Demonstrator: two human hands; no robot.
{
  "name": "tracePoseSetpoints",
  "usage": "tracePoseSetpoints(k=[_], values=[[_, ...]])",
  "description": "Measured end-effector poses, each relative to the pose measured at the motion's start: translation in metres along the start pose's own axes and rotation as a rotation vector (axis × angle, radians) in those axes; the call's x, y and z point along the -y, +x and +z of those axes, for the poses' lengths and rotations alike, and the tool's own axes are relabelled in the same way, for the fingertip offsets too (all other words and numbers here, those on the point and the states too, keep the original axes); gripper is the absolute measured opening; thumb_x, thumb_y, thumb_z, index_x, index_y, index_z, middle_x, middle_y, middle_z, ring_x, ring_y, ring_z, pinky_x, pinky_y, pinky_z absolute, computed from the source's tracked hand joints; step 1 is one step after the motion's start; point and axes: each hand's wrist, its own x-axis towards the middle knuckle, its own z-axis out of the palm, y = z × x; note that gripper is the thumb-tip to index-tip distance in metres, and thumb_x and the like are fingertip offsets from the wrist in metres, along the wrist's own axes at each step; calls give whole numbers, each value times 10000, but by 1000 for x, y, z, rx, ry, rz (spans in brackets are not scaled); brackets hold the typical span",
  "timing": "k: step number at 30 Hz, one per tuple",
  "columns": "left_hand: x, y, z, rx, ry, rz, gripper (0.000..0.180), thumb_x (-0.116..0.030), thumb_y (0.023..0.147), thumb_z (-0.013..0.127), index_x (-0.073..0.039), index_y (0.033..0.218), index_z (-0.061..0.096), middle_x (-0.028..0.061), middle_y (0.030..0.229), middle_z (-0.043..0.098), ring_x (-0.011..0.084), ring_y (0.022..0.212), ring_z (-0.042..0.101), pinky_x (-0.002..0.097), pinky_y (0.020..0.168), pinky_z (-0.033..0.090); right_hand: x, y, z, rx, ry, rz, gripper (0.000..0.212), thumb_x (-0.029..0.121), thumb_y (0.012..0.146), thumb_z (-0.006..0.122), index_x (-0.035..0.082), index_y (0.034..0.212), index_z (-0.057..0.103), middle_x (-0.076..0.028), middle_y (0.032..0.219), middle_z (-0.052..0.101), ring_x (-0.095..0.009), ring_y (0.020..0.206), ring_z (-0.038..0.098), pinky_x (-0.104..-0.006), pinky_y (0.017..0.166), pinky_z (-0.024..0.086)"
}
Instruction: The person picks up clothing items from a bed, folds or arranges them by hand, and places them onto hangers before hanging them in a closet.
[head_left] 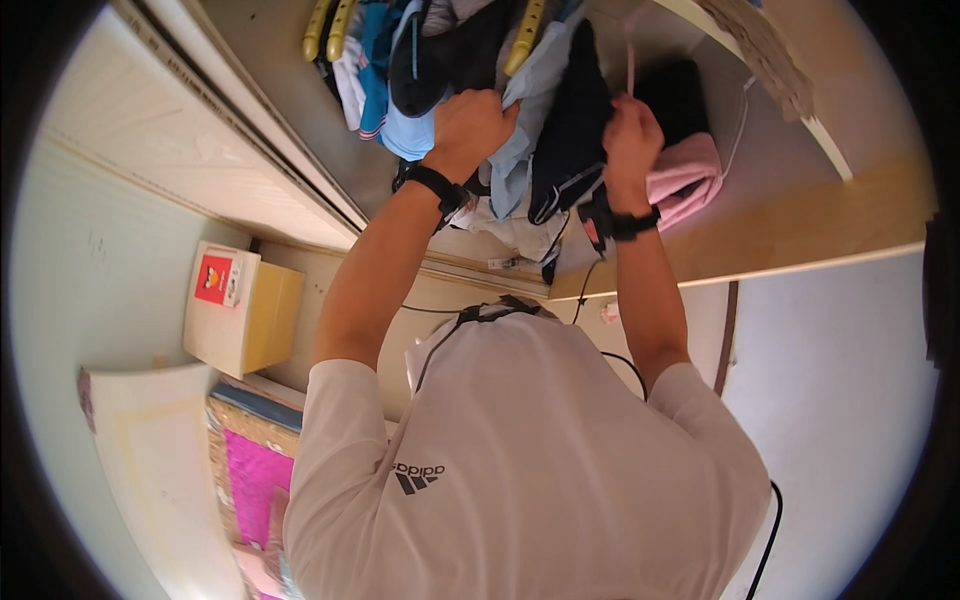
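Clothes hang close together inside a wardrobe. My left hand (472,125) is closed at the edge of a light blue garment (527,125), its fingers curled against the cloth. Left of it hang a black garment (425,85) and a blue one with striped trim (373,75). My right hand (632,140) is closed at the lower end of a thin pink strip (631,65), beside a dark navy garment (570,130). Folded pink cloth (685,180) lies just right of that hand. Both wrists wear black bands.
Yellow hangers (525,38) hold clothes above. A wooden board edge (760,265) runs along the right, and a sliding door track (250,110) along the left. White crumpled cloth (520,232) lies below the hanging clothes. A pale cabinet (222,335) stands at left.
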Motion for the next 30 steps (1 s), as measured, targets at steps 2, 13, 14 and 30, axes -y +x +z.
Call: tracePoseSetpoints(k=[2, 13, 14, 30], values=[[0, 4, -1, 1, -9, -47, 544, -499, 947, 583, 3, 809, 741, 245, 817, 713, 423, 821, 704, 511, 739, 561, 17, -15, -13, -56, 53, -12, 188, 138, 969, 587, -25, 1010, 672, 18, 631, 503, -49, 447, 388, -218, 422, 272], [10, 3, -15, -17, 7, -77, 592, -548, 918, 587, 20, 848, 736, 285, 865, 704, 453, 867, 689, 515, 796, 552, 27, -5, -84, -262, -43, -40, 198, 165, 990, 561, 34, 868, 643, 44, 594, 446, -39, 442, 348, -215, 392, 234], [10, 3, -15, -19, 5, -67, 592, -548, 918, 587, 20, 848, 736, 285, 865, 704, 453, 867, 689, 515, 796, 552, 26, -1, -90, -280, -49, -57, 194, 158, 983, 557, 38, 855, 640, 44, 597, 455, -39, 441, 349, -213, 391, 235], [-2, -4, -23, -30, 84, 49, 517, -500, 914, 627, -5, 803, 723, 264, 785, 690, 444, 798, 684, 512, 728, 551, -29, 24, -31, -188, -120, -329, 188, 153, 978, 601, -13, 935, 678, 46, 603, 479, -30, 484, 407, -214, 449, 288]])
